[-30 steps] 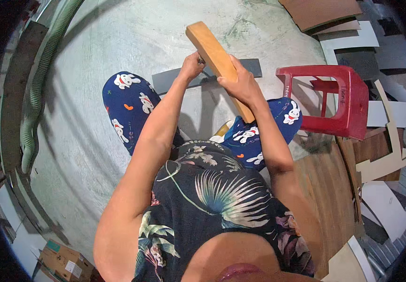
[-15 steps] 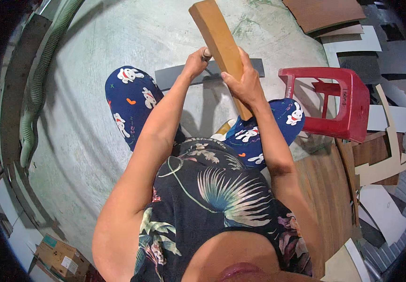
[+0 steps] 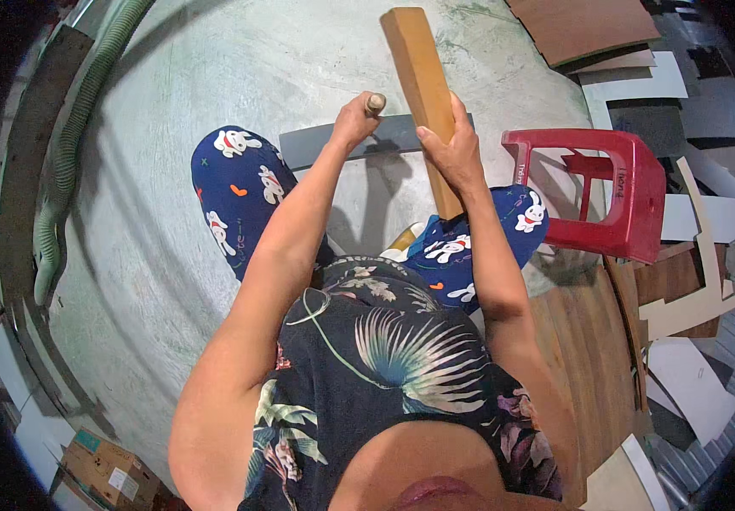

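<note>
My left hand (image 3: pixel 355 122) is closed round a short handle (image 3: pixel 375 104), whose round, light-brown end pokes out of the top of the fist. What sits at the handle's lower end is hidden under the hand. In my right hand (image 3: pixel 455 155) is a long, square-edged wooden block (image 3: pixel 423 72), tilted, its far end up and its near end by my right knee. A gap separates block and handle. Beneath both hands a dark grey, slightly curved strip of sheet material (image 3: pixel 308 147) lies crosswise on the floor.
A red plastic stool (image 3: pixel 652 192) lies on its side right of my knee. Cut boards and sheets (image 3: pixel 589 30) pile up along the right. At left runs a green ribbed hose (image 3: pixel 78 128) beside a long beam. A cardboard box (image 3: pixel 108 468) stands at the lower left.
The wooden block in my right hand has swung right, away from the handle, and the gap between them has widened. The handle's round end now shows more fully; my left hand has barely moved.
</note>
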